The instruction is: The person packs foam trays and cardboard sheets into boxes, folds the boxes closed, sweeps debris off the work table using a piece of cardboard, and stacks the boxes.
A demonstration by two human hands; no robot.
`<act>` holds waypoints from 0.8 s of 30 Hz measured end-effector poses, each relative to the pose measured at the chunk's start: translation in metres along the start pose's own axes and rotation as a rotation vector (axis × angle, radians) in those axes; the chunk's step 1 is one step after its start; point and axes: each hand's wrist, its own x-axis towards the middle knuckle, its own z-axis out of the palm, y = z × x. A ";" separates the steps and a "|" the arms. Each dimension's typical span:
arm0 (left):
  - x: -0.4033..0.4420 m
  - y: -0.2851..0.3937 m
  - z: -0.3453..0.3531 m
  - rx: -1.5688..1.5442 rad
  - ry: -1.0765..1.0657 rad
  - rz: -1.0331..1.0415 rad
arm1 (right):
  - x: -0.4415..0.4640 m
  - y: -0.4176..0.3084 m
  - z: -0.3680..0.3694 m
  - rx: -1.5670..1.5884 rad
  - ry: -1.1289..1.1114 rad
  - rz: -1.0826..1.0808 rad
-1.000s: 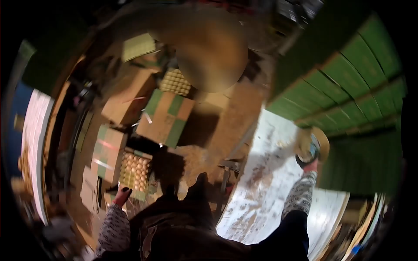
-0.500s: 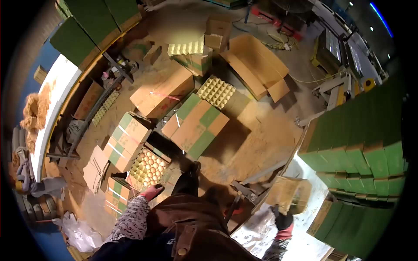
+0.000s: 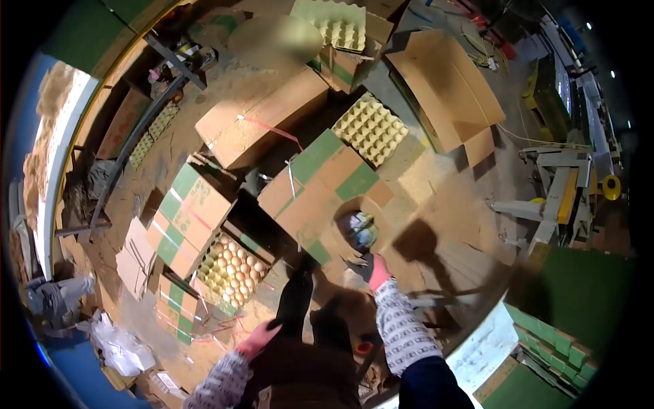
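My right hand (image 3: pixel 371 269), in a pink glove with dark fingers, grips the near edge of a roll of brown packing tape (image 3: pixel 340 235). Something blue and white shows in the roll's hole; I cannot tell what it is. The roll is over the near right part of a closed green-and-brown carton (image 3: pixel 310 184). My left hand (image 3: pixel 260 339), gloved alike, hangs low by my legs, its fingers loosely stretched and nothing visible in them. Ahead of it, an open carton holds eggs (image 3: pixel 235 269) on a pulp tray.
Behind the closed carton lies an egg tray (image 3: pixel 371 129). A long brown carton (image 3: pixel 266 116) and an open box (image 3: pixel 443 88) stand farther off. A strapped carton (image 3: pixel 187 211) is at left. Green cartons (image 3: pixel 565 300) and a white tabletop (image 3: pixel 484 344) are at right.
My right hand has brought the tape roll from above the white tabletop at right to over the closed carton. My left hand has shifted down and right in view; the view has also turned.
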 end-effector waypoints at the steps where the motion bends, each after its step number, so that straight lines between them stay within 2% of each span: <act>1: -0.014 0.004 -0.017 -0.024 -0.030 -0.002 | 0.030 0.020 0.020 -0.109 0.085 -0.120; 2: -0.016 -0.043 -0.035 -0.089 0.135 -0.016 | 0.050 0.012 0.027 -0.209 0.104 -0.246; 3: -0.032 -0.039 -0.047 -0.092 0.316 -0.089 | 0.073 0.022 0.052 0.597 0.187 0.111; 4: -0.031 -0.104 -0.071 -0.164 0.430 -0.076 | 0.100 0.051 0.083 1.401 0.246 0.478; 5: -0.041 -0.136 -0.090 -0.174 0.490 -0.175 | 0.125 0.110 0.118 1.342 0.251 0.378; 6: -0.051 -0.157 -0.102 -0.184 0.549 -0.277 | 0.134 0.116 0.127 1.227 0.360 0.402; 8: -0.070 -0.186 -0.110 -0.331 0.537 -0.279 | 0.140 0.117 0.128 1.028 0.321 0.501; 11: -0.040 -0.154 -0.128 -0.295 0.483 -0.380 | 0.123 0.123 0.107 1.138 0.414 0.484; 12: -0.020 -0.139 -0.133 -0.264 0.460 -0.394 | 0.122 0.140 0.115 1.105 0.584 0.559; 14: 0.020 -0.111 -0.143 -0.193 0.401 -0.403 | 0.133 0.230 0.167 0.896 0.743 0.437; 15: 0.038 -0.100 -0.146 -0.163 0.379 -0.400 | 0.136 0.226 0.161 0.890 0.798 0.437; 18: 0.078 -0.073 -0.154 -0.083 0.331 -0.375 | 0.148 0.162 0.150 1.384 0.420 0.773; 20: 0.094 -0.060 -0.158 -0.039 0.310 -0.353 | 0.167 0.165 0.172 1.335 0.484 0.734; 22: 0.111 -0.048 -0.160 0.001 0.279 -0.333 | 0.167 0.154 0.185 1.680 0.202 0.594; 23: 0.120 -0.042 -0.160 0.019 0.261 -0.321 | 0.170 0.136 0.187 1.446 0.408 0.534; 24: 0.127 -0.036 -0.160 0.038 0.241 -0.313 | 0.187 0.126 0.195 1.109 0.480 0.663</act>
